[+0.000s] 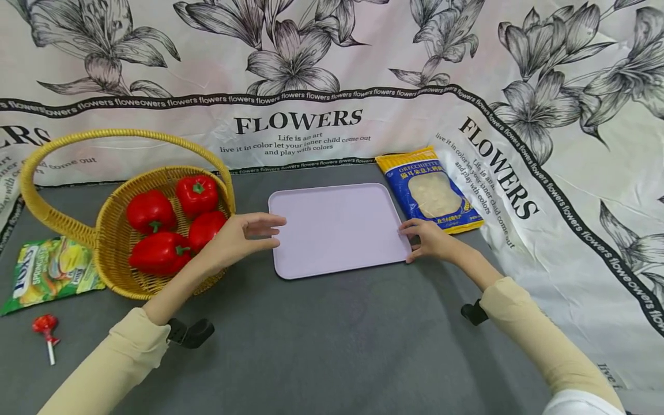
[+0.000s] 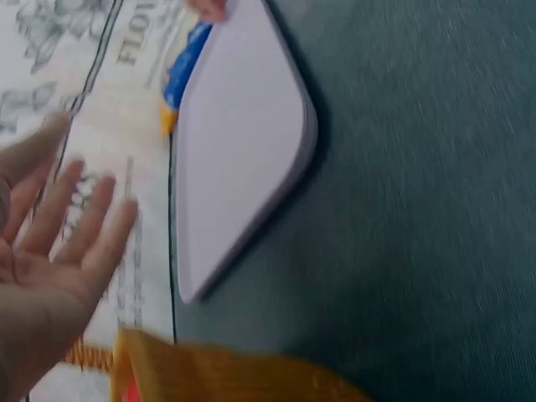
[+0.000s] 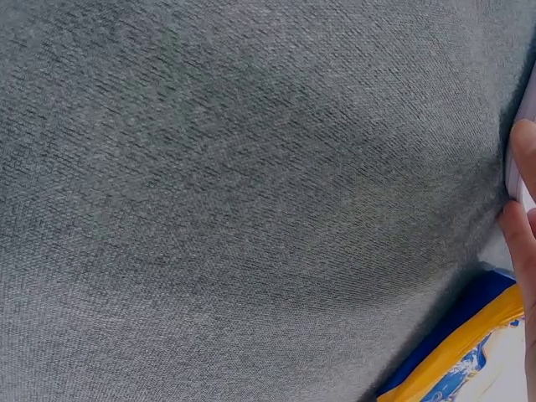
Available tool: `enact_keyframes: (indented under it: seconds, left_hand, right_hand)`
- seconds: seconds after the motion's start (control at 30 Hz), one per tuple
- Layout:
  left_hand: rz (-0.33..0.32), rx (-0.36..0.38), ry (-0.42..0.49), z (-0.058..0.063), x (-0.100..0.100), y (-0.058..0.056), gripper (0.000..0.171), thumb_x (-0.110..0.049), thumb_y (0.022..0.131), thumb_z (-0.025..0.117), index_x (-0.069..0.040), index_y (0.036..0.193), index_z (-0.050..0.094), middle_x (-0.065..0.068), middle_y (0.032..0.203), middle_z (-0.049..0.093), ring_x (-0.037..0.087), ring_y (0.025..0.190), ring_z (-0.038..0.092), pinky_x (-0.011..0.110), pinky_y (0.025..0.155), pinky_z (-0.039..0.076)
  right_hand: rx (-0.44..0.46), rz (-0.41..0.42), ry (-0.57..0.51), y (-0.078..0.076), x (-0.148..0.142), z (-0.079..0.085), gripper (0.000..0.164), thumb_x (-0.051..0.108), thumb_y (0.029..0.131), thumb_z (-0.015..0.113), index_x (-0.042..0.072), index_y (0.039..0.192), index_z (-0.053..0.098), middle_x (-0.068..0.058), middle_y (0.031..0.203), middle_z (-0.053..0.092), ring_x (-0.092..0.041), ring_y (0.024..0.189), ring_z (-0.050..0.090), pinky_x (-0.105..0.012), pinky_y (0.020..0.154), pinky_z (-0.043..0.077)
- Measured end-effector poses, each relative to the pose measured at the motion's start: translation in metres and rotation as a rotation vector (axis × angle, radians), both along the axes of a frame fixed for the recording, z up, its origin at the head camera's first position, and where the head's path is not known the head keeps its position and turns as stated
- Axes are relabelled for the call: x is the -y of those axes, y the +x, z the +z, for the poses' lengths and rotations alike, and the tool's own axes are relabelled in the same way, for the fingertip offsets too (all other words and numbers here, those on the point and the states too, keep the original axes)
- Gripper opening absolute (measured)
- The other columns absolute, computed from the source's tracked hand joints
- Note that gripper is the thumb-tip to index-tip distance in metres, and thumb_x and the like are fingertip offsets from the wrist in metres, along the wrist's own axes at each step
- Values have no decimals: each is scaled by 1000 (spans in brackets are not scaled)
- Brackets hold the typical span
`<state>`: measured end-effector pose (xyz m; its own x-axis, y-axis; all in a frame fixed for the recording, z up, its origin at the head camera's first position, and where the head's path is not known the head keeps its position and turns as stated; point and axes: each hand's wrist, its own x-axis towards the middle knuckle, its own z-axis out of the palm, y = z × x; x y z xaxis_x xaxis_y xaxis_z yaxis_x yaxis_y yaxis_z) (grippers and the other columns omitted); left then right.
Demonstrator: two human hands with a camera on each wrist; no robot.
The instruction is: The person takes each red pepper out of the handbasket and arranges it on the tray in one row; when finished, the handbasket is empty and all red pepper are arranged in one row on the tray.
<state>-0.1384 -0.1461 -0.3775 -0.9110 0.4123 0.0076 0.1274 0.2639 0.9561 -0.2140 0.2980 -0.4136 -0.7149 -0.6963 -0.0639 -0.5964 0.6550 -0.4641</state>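
Note:
A pale lilac rectangular tray (image 1: 337, 230) lies on the grey tabletop. My right hand (image 1: 430, 239) grips its right edge by the near corner, the thumb and bent fingers at the rim; in the right wrist view the fingers (image 3: 521, 239) show at the frame's edge. My left hand (image 1: 238, 239) is just off the tray's left edge, in front of the basket, with fingers extended. The left wrist view shows that palm (image 2: 50, 276) with nothing in it and the fingers spread.
To the left stands a yellow wicker basket (image 1: 106, 230) with several red bell peppers (image 1: 161, 253). Beside it lie a green candy bag (image 1: 57, 271) and a red lollipop (image 1: 46, 328). A blue and yellow orecchiette bag (image 1: 427, 190) lies right of the tray. Flower-printed cloth (image 1: 295, 124) hangs behind.

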Motion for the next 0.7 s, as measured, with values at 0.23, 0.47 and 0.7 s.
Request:
enact_keyframes:
  seconds: [0.23,0.47,0.7]
  left_hand:
    - [-42,-35,-43,4,29,8,44,-16,87,71,-11,129,60,9,128,60,21,114,60,26,88,52]
    - [-14,-26,-1,8,54,17,43,-13,89,69,-9,131,58,6,128,61,22,116,58,25,87,52]
    - [43,-35,12,9,90,27,46,-7,90,66,-8,134,54,6,132,59,12,116,58,22,87,51]
  right_hand:
    - [-19,21,26,0,2,1,56,16,66,88,-11,110,65,-24,115,61,-37,103,58,-47,83,52]
    - [-60,91,29,0,0,-1,41,15,66,88,-7,95,70,-18,104,63,-29,91,61,-44,77,53]
    - [-49,78,23,-1,3,-1,40,12,63,89,-7,92,70,-17,98,64,-25,82,60,-41,72,53]
